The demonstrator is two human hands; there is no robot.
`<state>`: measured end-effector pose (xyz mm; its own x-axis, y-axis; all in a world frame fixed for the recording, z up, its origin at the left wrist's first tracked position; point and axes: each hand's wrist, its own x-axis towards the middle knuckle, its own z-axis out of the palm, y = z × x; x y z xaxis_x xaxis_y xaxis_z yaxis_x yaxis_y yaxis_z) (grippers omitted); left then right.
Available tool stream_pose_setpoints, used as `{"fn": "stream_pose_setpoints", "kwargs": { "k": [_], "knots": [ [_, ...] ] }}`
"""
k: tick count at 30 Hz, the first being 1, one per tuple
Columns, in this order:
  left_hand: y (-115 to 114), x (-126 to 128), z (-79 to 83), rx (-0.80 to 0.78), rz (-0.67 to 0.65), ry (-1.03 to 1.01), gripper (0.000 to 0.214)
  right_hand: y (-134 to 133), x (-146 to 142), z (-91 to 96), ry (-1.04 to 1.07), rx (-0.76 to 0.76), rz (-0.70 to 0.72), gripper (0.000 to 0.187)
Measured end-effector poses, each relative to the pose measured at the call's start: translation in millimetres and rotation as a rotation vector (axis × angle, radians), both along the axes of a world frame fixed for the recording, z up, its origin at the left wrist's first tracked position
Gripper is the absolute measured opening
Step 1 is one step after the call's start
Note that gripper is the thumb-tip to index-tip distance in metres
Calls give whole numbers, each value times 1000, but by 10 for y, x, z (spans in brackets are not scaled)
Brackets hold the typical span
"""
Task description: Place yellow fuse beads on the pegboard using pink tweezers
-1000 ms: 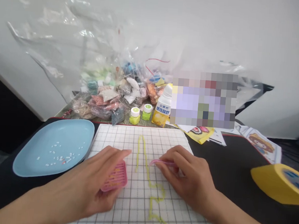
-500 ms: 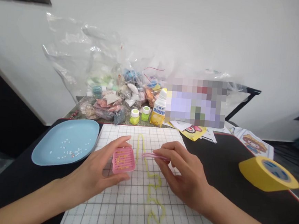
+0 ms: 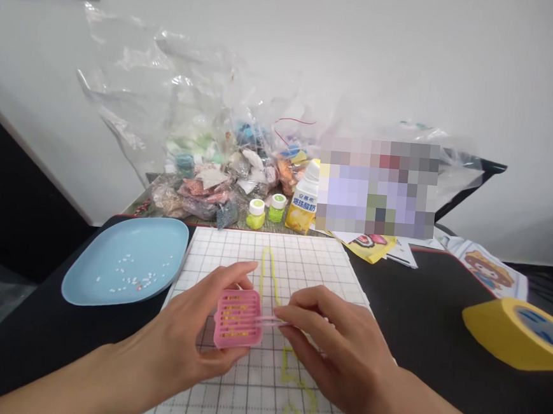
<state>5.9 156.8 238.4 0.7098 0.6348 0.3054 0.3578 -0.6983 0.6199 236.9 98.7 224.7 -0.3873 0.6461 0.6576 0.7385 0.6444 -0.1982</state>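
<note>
the left hand (image 3: pixel 188 327) is gripping a pink slotted tray (image 3: pixel 237 343) between thumb and fingers, above the grid mat (image 3: pixel 237 395); the right hand (image 3: pixel 349 347) is pinching pink tweezers (image 3: pixel 271 322), probably touching the tray, though blur is hiding contact. a tilt or nudge is risking spilled yellow pieces (image 3: pixel 229 316).

Board (image 3: pixel 311 254) in the middle, plate (image 3: pixel 111 242) on the left, tape (image 3: pixel 494 332) on the right.
Over the board, the person's left hand (image 3: pixel 183 333) holds a box (image 3: pixel 239 319); from its right, the right hand (image 3: pixel 349 350) reaches tweezers (image 3: pixel 270 321) to the box's right edge. A strand (image 3: pixel 311 404) lies along the board, partly hidden by the right hand. Beads (image 3: pixel 134 281) lie in the plate. Behind the board stand two jars (image 3: pixel 256 214), a bottle (image 3: pixel 303 203) to their right, bags (image 3: pixel 205 192) to their left and behind, papers (image 3: pixel 376 248) right of the bottle.
</note>
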Motion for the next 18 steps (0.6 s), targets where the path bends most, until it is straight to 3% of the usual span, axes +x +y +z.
{"fn": "stream_pose_setpoints", "kwargs": {
  "k": [5, 14, 18],
  "knots": [
    [-12, 9, -28, -128, 0, -1, 83, 24, -5, -21, 2, -4, -6, 18],
    [-24, -29, -47, -108, 0, 8, 85, 46, -5, -44, -23, -17, -4, 23],
    [-27, -20, -34, -169, -7, 26, 84, 52, 11, -56, -37, -5, -3, 24]
  ]
}}
